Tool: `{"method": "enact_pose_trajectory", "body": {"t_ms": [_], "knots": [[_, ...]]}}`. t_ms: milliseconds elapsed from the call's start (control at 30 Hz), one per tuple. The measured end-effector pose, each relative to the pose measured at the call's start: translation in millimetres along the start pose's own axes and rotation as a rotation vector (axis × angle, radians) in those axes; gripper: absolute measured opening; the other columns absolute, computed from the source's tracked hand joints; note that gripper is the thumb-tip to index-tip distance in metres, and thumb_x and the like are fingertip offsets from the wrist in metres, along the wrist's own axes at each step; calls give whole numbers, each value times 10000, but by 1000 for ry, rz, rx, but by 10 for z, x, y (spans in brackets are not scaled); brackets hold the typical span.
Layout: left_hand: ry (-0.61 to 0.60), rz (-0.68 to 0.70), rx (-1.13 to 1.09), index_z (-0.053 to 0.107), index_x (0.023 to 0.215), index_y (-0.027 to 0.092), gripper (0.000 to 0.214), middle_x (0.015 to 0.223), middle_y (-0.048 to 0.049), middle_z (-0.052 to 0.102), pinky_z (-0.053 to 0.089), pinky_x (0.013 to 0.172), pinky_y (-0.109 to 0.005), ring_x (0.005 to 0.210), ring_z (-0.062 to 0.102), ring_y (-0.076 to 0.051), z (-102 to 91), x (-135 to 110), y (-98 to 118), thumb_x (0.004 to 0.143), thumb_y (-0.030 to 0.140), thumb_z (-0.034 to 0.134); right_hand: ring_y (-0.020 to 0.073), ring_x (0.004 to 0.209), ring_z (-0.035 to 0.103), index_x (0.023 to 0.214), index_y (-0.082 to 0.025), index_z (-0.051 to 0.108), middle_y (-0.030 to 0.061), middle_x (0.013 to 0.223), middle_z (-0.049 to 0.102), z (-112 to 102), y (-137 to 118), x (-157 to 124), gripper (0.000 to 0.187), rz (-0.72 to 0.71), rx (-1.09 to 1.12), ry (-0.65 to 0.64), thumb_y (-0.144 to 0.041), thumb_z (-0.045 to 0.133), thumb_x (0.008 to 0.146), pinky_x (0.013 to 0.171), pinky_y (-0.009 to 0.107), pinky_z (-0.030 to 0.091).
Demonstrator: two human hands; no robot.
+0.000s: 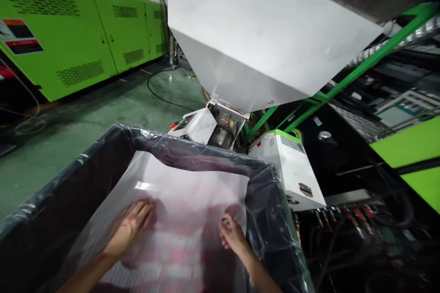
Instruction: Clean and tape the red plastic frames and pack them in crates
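A thin, whitish see-through sheet point(192, 192) with fine lines lies inside a large dark bin lined with clear plastic point(271, 201). Reddish and pale shapes show dimly beneath it. My left hand point(132, 226) is over the left part of the sheet, fingers extended and bent slightly down, with nothing seen in them. Near the sheet's right side is my right hand point(233, 236), its fingers loosely curled and apart, with nothing visible between them. Whether either hand touches the sheet is hard to see.
Above the bin's far side hangs a big grey-white hopper point(261, 41), with a motor point(222, 135) under it. A white control box point(290, 169) stands close to the right rim. Green machine cabinets point(79, 32) line the left, and a black cable point(165, 96) lies on the green floor.
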State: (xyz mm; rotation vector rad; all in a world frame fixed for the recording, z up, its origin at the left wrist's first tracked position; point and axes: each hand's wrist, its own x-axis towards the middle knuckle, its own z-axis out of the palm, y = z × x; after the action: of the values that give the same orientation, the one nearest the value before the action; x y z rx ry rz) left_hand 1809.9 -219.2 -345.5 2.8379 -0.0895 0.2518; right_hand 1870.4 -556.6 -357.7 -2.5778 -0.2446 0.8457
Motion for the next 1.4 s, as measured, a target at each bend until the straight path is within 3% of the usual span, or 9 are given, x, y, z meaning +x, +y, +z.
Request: {"method": "enact_pose_trajectory", "body": {"t_ms": [100, 167, 333, 433, 600, 867, 1067, 1167, 1400], "knots": [[131, 126, 132, 631, 1060, 222, 323, 1036, -88, 658, 480, 761, -369, 892, 607, -231, 260, -77, -119, 863, 265, 379, 134, 647, 658, 1044, -173, 537, 39, 815, 686, -58, 103, 45, 222, 77, -64, 67, -249, 407, 881, 531, 200, 459], [177, 193, 197, 591, 1143, 235, 348, 1120, -82, 630, 445, 829, -371, 983, 574, -232, 316, -64, -175, 862, 287, 394, 183, 799, 669, 996, -168, 576, 68, 893, 694, -35, 213, -37, 193, 97, -136, 80, -212, 482, 834, 666, 243, 480], [184, 194, 282, 579, 1168, 212, 360, 1193, -99, 607, 297, 991, -460, 1111, 515, -257, 309, 10, -262, 858, 275, 406, 294, 985, 634, 1267, -85, 497, 172, 1012, 684, 126, 466, -249, 485, 140, -328, 50, -114, 506, 783, 840, 371, 465], [151, 211, 311, 592, 1161, 206, 365, 1197, -97, 615, 307, 977, -428, 1092, 537, -242, 345, -26, -299, 857, 288, 407, 309, 966, 643, 1266, -41, 514, 195, 985, 691, 192, 576, -281, 485, 154, -418, 54, -103, 491, 786, 838, 384, 481], [105, 136, 282, 565, 1204, 213, 388, 1212, -66, 614, 343, 925, -382, 1081, 544, -217, 378, -138, -394, 863, 276, 393, 262, 940, 662, 1197, -123, 591, 146, 982, 705, 189, 609, -198, 402, 117, -452, 143, -109, 408, 840, 809, 325, 502], [98, 27, 250, 524, 1265, 192, 439, 1307, -52, 555, 182, 1081, -424, 1225, 434, -220, 357, -241, -456, 884, 272, 321, 199, 831, 677, 1345, -177, 410, 91, 1013, 691, 328, 423, 33, 452, -235, -432, 449, -247, 420, 898, 637, 270, 530], [96, 302, 284, 472, 1310, 262, 464, 1374, -27, 484, 41, 1121, -405, 1299, 359, -220, 512, -295, -377, 862, 369, 409, 199, 710, 673, 1381, -154, 339, 62, 879, 709, 515, 449, 110, 536, -249, -456, 486, -302, 486, 887, 577, 278, 522], [102, 220, 249, 500, 1284, 262, 440, 1358, -24, 500, 36, 1124, -378, 1273, 397, -185, 568, -367, -441, 890, 392, 355, 191, 717, 678, 1386, -170, 336, 47, 868, 710, 503, 465, 139, 535, -235, -445, 456, -286, 492, 888, 572, 266, 521], [-42, 57, 173, 525, 1253, 315, 418, 1324, 4, 536, 8, 1109, -341, 1247, 434, -161, 673, -515, -638, 918, 413, 295, 225, 689, 679, 1321, -140, 461, 75, 782, 702, 487, 374, 130, 494, -173, -554, 348, -280, 546, 855, 593, 291, 533]]}}
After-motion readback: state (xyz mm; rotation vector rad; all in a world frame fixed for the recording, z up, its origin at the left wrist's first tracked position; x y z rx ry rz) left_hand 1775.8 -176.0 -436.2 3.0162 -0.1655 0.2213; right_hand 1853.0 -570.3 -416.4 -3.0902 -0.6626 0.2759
